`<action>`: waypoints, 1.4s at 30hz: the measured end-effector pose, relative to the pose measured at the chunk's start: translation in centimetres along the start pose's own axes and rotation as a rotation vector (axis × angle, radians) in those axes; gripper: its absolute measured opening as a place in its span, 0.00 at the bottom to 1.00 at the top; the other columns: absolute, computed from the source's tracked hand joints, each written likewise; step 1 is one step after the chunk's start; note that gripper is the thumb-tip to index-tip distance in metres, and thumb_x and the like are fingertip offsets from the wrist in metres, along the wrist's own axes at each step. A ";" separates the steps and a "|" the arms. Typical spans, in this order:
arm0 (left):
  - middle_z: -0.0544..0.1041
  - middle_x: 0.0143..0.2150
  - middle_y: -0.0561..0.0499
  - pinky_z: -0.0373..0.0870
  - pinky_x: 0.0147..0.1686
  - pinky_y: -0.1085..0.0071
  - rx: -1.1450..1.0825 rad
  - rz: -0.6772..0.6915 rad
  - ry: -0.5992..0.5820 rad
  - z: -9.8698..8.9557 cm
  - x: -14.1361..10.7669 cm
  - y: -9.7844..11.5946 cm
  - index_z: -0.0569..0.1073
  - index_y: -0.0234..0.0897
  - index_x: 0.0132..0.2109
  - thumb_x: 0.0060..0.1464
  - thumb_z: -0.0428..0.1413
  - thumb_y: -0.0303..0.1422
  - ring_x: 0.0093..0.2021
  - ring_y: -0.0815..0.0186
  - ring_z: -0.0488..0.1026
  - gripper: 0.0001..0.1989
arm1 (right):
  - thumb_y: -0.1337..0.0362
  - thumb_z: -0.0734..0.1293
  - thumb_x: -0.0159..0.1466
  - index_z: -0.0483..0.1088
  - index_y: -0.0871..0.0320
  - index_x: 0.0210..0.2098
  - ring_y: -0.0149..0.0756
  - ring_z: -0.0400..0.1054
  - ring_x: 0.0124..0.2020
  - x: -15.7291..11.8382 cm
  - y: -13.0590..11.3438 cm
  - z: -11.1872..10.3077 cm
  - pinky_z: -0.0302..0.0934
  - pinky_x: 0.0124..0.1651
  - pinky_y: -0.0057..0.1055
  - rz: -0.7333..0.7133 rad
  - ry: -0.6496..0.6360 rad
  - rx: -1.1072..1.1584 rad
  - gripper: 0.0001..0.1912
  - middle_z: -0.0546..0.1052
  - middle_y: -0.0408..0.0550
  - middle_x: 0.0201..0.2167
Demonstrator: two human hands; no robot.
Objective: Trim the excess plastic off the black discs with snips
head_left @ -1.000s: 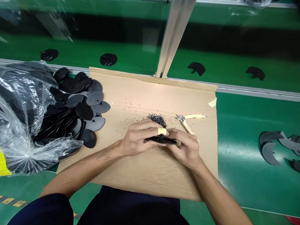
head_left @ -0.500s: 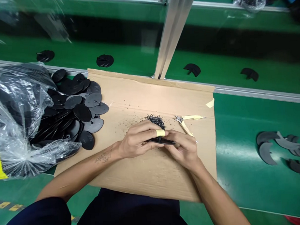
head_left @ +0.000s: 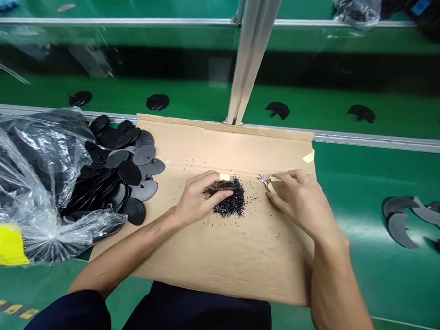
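No legible text, brand or no. can be made out. A yellow label (head_left: 4,244) is seen on the clear plastic bag (head_left: 31,178) at left, but its print is too small to be read. Yellow-black stripe markings (head_left: 9,307) are seen at the bottom-left edge; no wording is carried.

The right hand (head_left: 302,200) covers most of the cutters (head_left: 266,181); the left hand (head_left: 199,197) hides much of the black part (head_left: 224,189).
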State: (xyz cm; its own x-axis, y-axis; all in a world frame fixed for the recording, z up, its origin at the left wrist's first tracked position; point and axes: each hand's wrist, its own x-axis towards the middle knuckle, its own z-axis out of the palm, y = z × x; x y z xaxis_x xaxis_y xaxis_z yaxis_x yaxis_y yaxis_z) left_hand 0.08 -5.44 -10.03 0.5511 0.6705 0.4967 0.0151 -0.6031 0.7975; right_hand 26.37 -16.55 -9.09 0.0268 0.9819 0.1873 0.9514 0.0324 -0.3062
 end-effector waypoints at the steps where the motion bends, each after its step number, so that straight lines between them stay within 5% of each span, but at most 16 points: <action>1: 0.81 0.41 0.46 0.77 0.40 0.73 -0.002 0.024 0.000 0.0 0.0 0.0 0.78 0.32 0.47 0.62 0.62 0.35 0.39 0.69 0.78 0.11 | 0.57 0.67 0.70 0.72 0.57 0.55 0.54 0.70 0.44 0.1 -0.3 0.1 0.70 0.44 0.50 -0.015 0.030 0.055 0.17 0.72 0.58 0.47; 7: 0.81 0.39 0.46 0.76 0.41 0.71 -0.020 0.042 -0.015 -0.3 -0.4 0.1 0.79 0.33 0.46 0.62 0.62 0.35 0.39 0.68 0.77 0.09 | 0.62 0.63 0.73 0.68 0.56 0.59 0.49 0.69 0.47 0.9 -4.8 0.5 0.68 0.49 0.47 -0.216 0.121 0.420 0.16 0.74 0.55 0.47; 11: 0.80 0.39 0.46 0.76 0.41 0.72 -0.066 0.020 -0.048 -0.5 -0.7 -0.1 0.79 0.33 0.45 0.62 0.63 0.35 0.39 0.68 0.77 0.10 | 0.63 0.65 0.73 0.69 0.58 0.58 0.47 0.71 0.46 1.0 -6.3 1.0 0.69 0.48 0.45 -0.227 0.085 0.570 0.16 0.76 0.55 0.47; 20: 0.81 0.39 0.45 0.76 0.42 0.74 -0.133 0.022 -0.075 -0.8 -0.9 -0.4 0.79 0.32 0.46 0.60 0.64 0.33 0.40 0.69 0.77 0.10 | 0.65 0.71 0.70 0.73 0.56 0.56 0.46 0.74 0.48 0.8 -6.0 0.6 0.73 0.50 0.43 -0.223 0.074 0.692 0.15 0.77 0.55 0.48; 42: 0.81 0.36 0.45 0.76 0.37 0.74 -0.218 0.027 -0.098 -0.4 -1.0 -0.6 0.81 0.32 0.44 0.59 0.66 0.34 0.36 0.68 0.78 0.10 | 0.66 0.70 0.72 0.73 0.56 0.57 0.48 0.76 0.45 0.6 -5.8 0.2 0.75 0.46 0.47 -0.314 0.070 0.550 0.15 0.78 0.55 0.48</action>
State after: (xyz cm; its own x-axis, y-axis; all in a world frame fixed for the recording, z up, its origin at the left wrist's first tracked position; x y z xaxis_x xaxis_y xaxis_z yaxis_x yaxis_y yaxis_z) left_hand -0.83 -5.55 -10.89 0.6270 0.6039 0.4922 -0.1757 -0.5059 0.8445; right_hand 20.78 -16.15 -7.39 -0.1902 0.8963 0.4006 0.6210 0.4259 -0.6581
